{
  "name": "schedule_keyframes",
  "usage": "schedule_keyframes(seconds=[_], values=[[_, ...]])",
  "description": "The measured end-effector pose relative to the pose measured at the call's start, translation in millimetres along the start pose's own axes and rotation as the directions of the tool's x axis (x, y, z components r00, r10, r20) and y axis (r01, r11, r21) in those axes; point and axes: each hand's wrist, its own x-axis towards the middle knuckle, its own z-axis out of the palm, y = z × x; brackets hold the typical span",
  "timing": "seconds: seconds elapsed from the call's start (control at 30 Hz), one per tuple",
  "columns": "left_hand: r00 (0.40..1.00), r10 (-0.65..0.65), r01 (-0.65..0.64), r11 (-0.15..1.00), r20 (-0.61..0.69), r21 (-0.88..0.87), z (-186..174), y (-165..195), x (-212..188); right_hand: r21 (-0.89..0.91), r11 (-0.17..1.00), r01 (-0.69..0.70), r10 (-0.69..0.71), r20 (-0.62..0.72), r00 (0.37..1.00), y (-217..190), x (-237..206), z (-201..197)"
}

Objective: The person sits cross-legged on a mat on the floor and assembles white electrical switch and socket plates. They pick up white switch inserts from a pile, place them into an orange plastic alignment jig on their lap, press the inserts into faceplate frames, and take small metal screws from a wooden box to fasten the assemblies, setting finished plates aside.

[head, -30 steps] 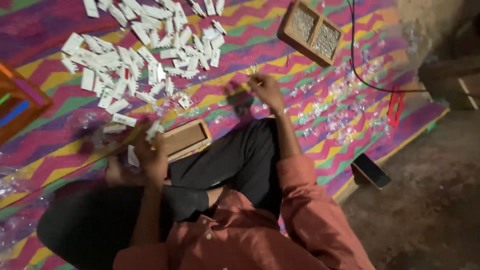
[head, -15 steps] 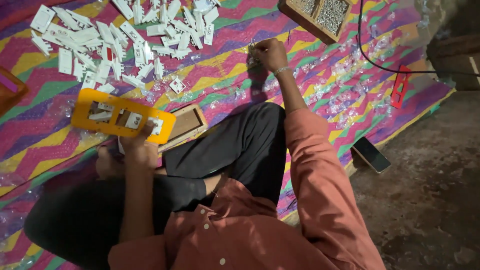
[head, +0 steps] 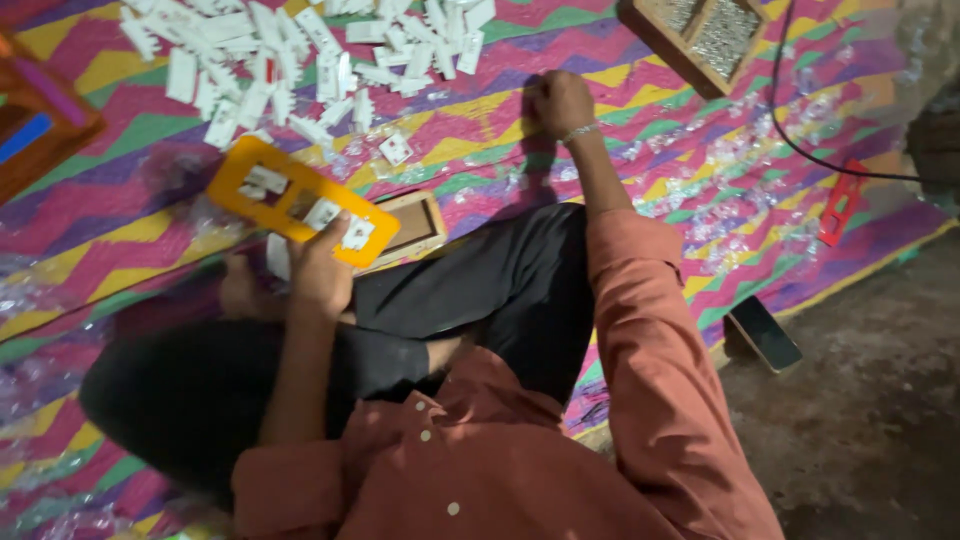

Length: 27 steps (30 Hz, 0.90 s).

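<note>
The left hand grips a flat yellow plastic frame by its near edge, fingers curled around the rim, holding it tilted above the striped mat and just in front of a small wooden tray; small white plastic parts sit in its cut-outs. The frame looks light and stiff (probably smooth enough to slip), so a rim hold seems safest, kept level lest the parts drop out. The right hand rests on the mat, closed in a fist; whether it holds anything I cannot tell.
</note>
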Motion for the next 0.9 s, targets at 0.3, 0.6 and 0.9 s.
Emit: schedule_keyframes(seconds=[0.3,0.6,0.9], values=[[0.995,0.098,-0.1,0.982,0.017,0.161,3.0,-11.6,-1.7,0.393,0.913,0.111,-0.091,-0.07,0.993,-34.2,-19.0,-14.8],[0.993,0.107,-0.115,0.948,0.041,0.297,21.3,-0.9,-13.7,0.588,0.71,0.388,-0.429,-0.076,0.9,-194.5,-115.8,9.1],[0.972,0.193,-0.233,0.833,0.13,0.503,21.7,-2.4,-15.9,0.493,0.724,0.482,-0.511,-0.086,0.855,-216.2,-118.1,17.6]])
